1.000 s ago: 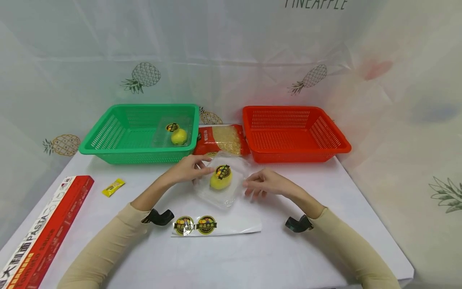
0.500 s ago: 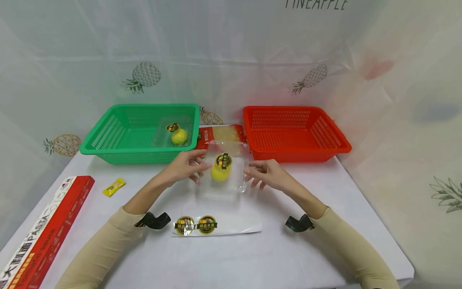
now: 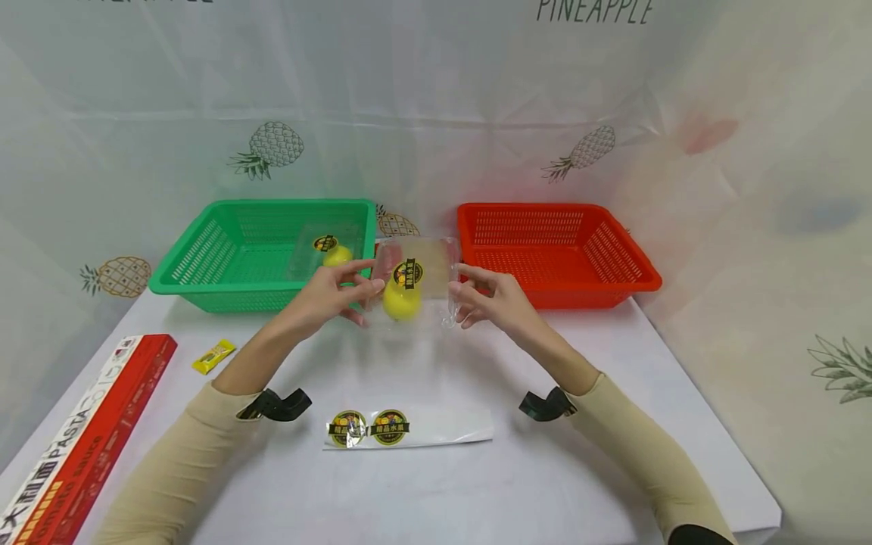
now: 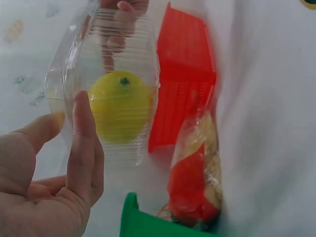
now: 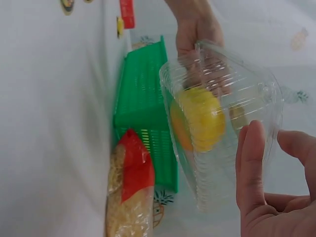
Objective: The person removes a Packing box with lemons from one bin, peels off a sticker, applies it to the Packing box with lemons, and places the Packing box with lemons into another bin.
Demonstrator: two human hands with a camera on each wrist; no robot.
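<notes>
A clear plastic clamshell box [image 3: 433, 294] hangs over the middle of the table, raised in both hands. Inside it lies one round yellow fruit [image 3: 400, 304], and a black and gold round sticker [image 3: 408, 274] is on its lid. My left hand [image 3: 320, 299] pinches the box's left edge between thumb and fingers. At the opposite edge, my right hand [image 3: 496, 301] pinches it the same way. In the left wrist view, the fruit shows a green stem end through the ribbed wall. The right wrist view has the box [image 5: 247, 98] tilted, the fruit low against its wall.
Behind stand a green basket [image 3: 204, 290], holding another boxed yellow fruit [image 3: 337, 256], and a red basket [image 3: 565, 297]. A red and clear food bag [image 4: 195, 180] lies between them. A sticker strip [image 3: 443, 428], yellow packet [image 3: 214, 356] and long pasta box [image 3: 95, 431] are nearer.
The box has risen from the table and moved back and slightly left, straightening up. My right hand, earlier beside its edge, now grips it; both hands have moved back with it.
</notes>
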